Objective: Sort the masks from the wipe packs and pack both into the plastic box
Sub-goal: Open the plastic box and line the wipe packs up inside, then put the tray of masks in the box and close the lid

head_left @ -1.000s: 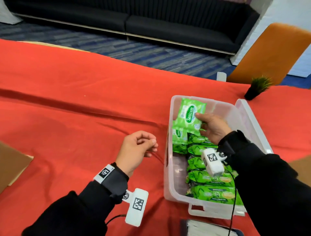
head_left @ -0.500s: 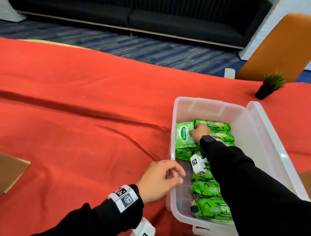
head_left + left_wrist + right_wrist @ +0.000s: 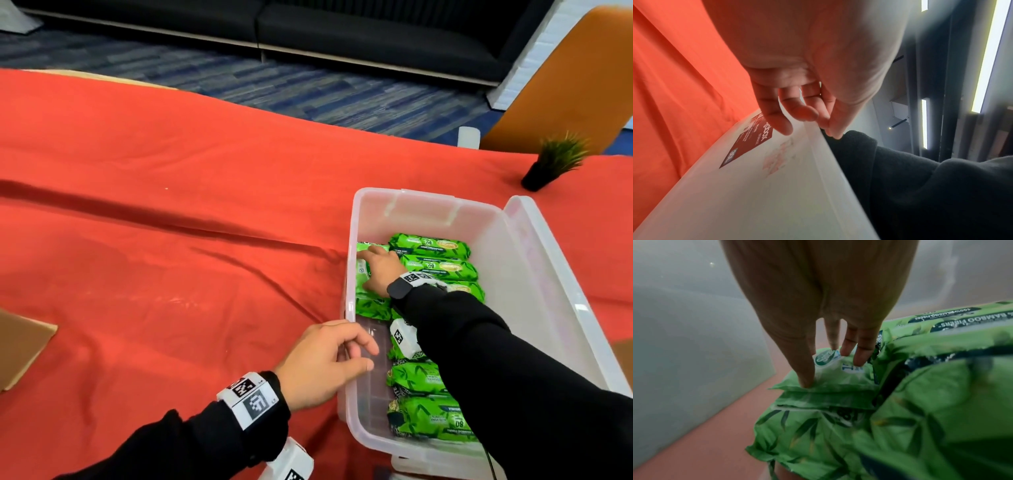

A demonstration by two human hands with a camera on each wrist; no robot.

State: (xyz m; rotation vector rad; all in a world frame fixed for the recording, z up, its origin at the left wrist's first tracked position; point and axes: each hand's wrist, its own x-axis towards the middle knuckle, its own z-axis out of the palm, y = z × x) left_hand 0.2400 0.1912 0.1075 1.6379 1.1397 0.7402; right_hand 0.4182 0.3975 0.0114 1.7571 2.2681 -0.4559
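Note:
A clear plastic box (image 3: 422,213) stands on the red cloth at the right, holding several green wipe packs (image 3: 439,268) in a row along its middle. My right hand (image 3: 376,270) is inside the box at its far left corner. Its straight fingers (image 3: 860,356) press down on a lighter green pack (image 3: 838,378) that lies on top of another pack. My left hand (image 3: 356,356) grips the box's left rim, with fingers (image 3: 777,121) on the outer wall (image 3: 777,186) and the thumb over the edge. I see no masks.
The box's lid (image 3: 555,274) hangs open along its right side. A small potted plant (image 3: 555,161) stands behind the box, with an orange chair (image 3: 565,78) beyond it. Brown cardboard (image 3: 20,346) lies at the left edge. Creased red cloth (image 3: 171,240) covers the table to the left.
My right hand brought the light green pack down from upright above the box and laid it flat in the far left corner. My left hand moved from the cloth to the box's rim.

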